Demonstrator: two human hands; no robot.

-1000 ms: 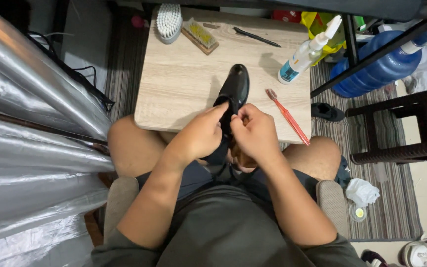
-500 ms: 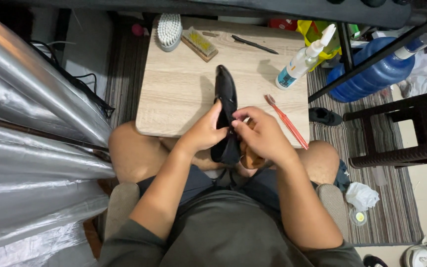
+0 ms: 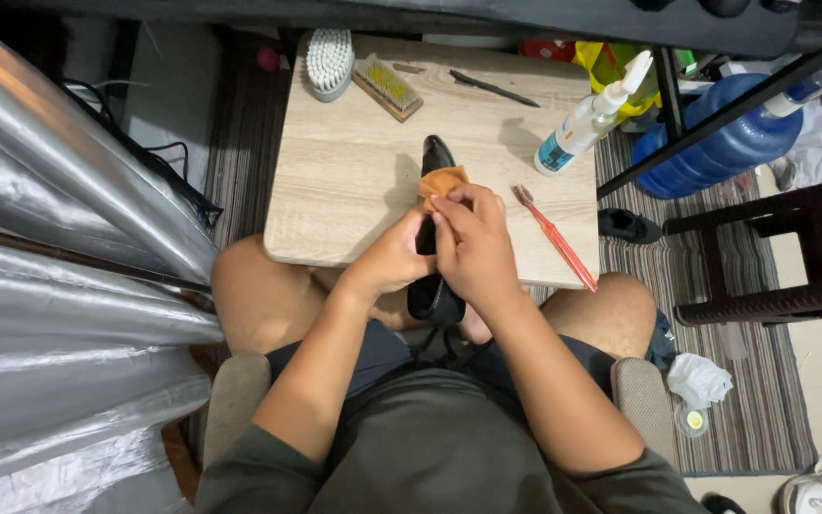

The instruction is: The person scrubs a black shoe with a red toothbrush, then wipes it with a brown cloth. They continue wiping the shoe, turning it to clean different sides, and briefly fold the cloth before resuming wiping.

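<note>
Pale wood tabletop [image 3: 354, 181] fills the middle of the head view, with silver sheeting [image 3: 59, 286] at the left and a striped rug [image 3: 744, 362] at the right. A person sits at the near edge, knees under it.

Both hands meet over that near edge. The left hand [image 3: 394, 259] wraps the side of a black shoe [image 3: 433, 286], whose toe points toward the far edge and whose heel hangs off above the lap. The right hand [image 3: 473, 249] presses an orange cloth [image 3: 441, 181] onto the upper part of the shoe, its grip pinching the cloth against the leather. The left grip is closed around the shoe.

Along the far edge lie a white brush [image 3: 327, 59], a wooden brush [image 3: 388, 88] and a black pen-like tool [image 3: 493, 88]. A spray bottle [image 3: 590, 119] stands near the right edge, and a red toothbrush [image 3: 556, 238] lies toward the near right corner.

Judging by this, the wiping is under way: the cloth covers only the forepart, and how much has been cleaned cannot be told. The brushes lie untouched.
</note>
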